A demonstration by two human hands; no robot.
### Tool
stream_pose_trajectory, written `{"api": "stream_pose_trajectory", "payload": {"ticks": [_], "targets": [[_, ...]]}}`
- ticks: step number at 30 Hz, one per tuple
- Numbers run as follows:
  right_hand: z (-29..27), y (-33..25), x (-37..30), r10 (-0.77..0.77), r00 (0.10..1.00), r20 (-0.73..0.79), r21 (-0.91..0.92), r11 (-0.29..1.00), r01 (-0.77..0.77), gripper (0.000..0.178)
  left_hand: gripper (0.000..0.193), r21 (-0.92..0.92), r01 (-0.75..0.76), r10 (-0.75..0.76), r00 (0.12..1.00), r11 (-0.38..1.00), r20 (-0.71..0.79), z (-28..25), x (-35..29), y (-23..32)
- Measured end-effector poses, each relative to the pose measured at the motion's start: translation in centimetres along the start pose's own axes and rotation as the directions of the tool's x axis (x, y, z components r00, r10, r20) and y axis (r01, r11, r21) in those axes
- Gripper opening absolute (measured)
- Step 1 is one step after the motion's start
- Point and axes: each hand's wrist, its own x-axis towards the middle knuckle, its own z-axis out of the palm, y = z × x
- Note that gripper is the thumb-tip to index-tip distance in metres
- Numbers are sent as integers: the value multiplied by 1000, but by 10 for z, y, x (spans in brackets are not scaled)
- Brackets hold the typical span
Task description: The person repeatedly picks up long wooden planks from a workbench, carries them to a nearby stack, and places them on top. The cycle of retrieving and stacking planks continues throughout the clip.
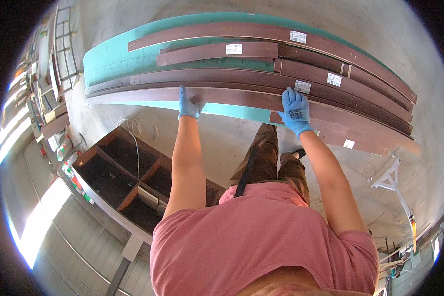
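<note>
My left hand (pixel 190 104) and my right hand (pixel 296 112), both in blue gloves, grip a long brown board (pixel 241 98) at the near side of a green worktop (pixel 128 60). The fingers hook over its far top edge, while the rest of each hand lies against its near face. The board seems tilted up on its long edge, its right end reaching past the worktop. A small white sticker (pixel 349 143) is on its right part. Right behind it lies another long brown board (pixel 207 75).
Several more brown boards with white labels, such as the farthest board (pixel 222 29), lie across the worktop. A dark compartmented cabinet (pixel 118 172) stands at my left, with a thin cable (pixel 145 130) beside it. A white metal bracket frame (pixel 390 176) stands at the right.
</note>
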Motion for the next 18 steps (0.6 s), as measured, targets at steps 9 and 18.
{"api": "stream_pose_trajectory", "payload": {"ticks": [9,18], "targets": [[-3,-2,16,-66,995,-70,-92,994,59,47,43,-28,-48,51,991,998,124,-4,105,12],[6,-9,28,-14,1000,21,-66,998,15,78,49,13,-139,138,989,990,46,12,62,19]]}}
